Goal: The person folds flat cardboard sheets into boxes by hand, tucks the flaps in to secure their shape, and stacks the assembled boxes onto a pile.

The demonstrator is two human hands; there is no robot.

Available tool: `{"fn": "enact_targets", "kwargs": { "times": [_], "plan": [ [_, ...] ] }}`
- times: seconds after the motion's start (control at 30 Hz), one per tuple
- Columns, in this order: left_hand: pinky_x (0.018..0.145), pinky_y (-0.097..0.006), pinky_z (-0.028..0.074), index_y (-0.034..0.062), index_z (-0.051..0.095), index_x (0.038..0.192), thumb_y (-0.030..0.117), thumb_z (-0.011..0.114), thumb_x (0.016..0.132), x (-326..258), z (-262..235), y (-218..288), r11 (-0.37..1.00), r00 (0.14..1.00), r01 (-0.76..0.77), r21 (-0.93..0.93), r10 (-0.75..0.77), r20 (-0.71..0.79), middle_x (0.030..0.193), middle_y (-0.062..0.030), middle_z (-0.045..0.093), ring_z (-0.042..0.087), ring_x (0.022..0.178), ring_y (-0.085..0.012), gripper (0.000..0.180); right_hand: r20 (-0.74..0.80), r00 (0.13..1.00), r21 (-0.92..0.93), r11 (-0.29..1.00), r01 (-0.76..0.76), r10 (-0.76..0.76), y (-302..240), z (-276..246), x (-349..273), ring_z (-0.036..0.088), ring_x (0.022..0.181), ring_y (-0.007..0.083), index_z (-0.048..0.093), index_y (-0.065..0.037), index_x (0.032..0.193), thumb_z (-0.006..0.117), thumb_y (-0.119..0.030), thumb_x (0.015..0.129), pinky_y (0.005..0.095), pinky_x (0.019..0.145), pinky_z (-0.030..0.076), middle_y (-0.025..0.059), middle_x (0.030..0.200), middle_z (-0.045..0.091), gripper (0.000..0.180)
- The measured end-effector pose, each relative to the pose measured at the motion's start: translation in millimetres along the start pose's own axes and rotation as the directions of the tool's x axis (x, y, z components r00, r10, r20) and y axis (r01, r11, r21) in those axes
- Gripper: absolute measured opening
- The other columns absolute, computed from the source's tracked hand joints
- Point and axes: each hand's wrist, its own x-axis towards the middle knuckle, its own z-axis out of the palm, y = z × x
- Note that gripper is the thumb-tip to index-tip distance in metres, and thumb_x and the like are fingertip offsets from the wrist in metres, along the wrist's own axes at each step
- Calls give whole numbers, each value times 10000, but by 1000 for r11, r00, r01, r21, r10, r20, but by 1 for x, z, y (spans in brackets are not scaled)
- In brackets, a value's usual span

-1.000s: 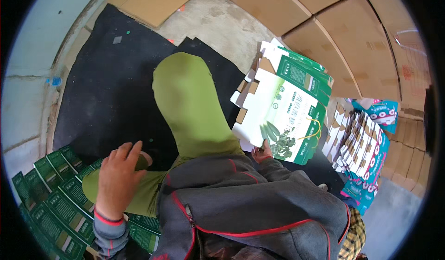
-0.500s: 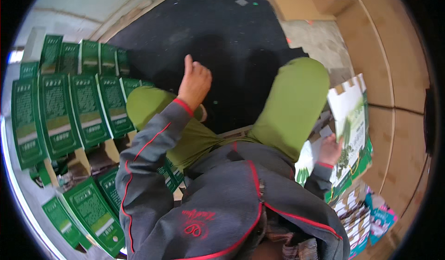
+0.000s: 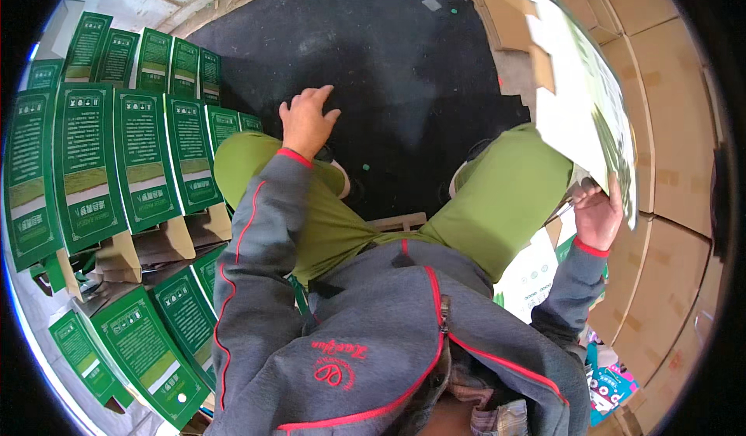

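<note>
My left hand (image 3: 306, 122) hangs above my left knee with its fingers apart, holding nothing. Over at the right, my right hand (image 3: 598, 212) grips the lower end of a flat printed carton (image 3: 576, 98), white with green leaf pictures and notched along one edge. Thumb and fingers close on its border, and the carton stands raised beside my right knee. Below that hand, another white printed carton (image 3: 530, 279) leans by my right thigh, partly hidden by my sleeve.
Rows of green printed cartons (image 3: 89, 168) stand at my left, some with brown flaps open. Brown cardboard boxes (image 3: 674, 109) line the right side. A black mat (image 3: 373, 55) covers the floor ahead. A blue and pink package (image 3: 610, 385) lies at lower right.
My right hand has lifted the white and green carton from the stack up and forward past my right knee. My left hand has shifted slightly left, its fingers spreading.
</note>
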Motion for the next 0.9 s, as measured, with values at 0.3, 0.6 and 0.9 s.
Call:
{"fn": "enact_targets", "kwargs": {
  "times": [0.3,0.6,0.9],
  "plan": [
    [1037,-425,368,5,237,1447,190,834,655,13,-7,-54,887,877,200,-417,-352,-328,1386,-251,365,425,1247,-378,1010,-34,998,-223,973,-67,61,-3,59,72,659,852,230,604,15,1112,543,-208,905,345,743,536,138,1012,670,310],
    [908,-332,474,-12,576,1078,15,568,866,8,-46,-74,343,828,-143,-928,-472,-302,1032,-123,622,594,1016,-225,214,247,856,-373,859,-349,455,9,64,115,651,948,267,559,68,1153,472,-232,890,352,845,532,182,1067,648,408],
    [951,-315,416,38,596,1041,-48,583,837,-6,-38,-68,-156,933,-196,-968,-333,-135,1073,-63,614,565,1036,-179,222,-98,891,-548,723,-421,444,14,36,202,559,613,154,573,-115,966,370,-580,926,341,577,470,-15,681,494,509]
  ]
}}
